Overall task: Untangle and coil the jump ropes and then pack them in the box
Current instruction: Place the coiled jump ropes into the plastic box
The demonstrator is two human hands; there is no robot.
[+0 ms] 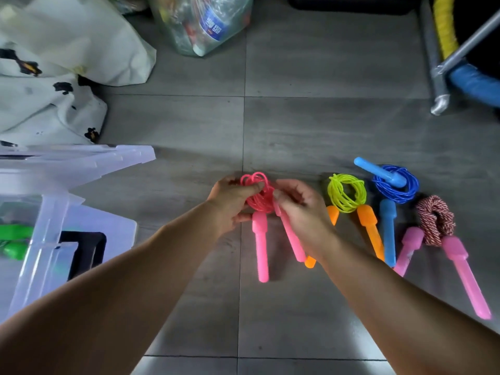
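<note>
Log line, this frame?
step: coiling pink rope | left hand: grips it | right hand: pinches it | done: yellow rope, blue rope, striped rope | box: green handles inside

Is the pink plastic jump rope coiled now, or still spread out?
Coiled: the pink plastic jump rope forms a tight bundle of loops, held between the left hand and right hand.

Grey tiled floor point(297, 125); coiled ropes point(360, 194), box point(35, 255), bags point(62, 109).
</note>
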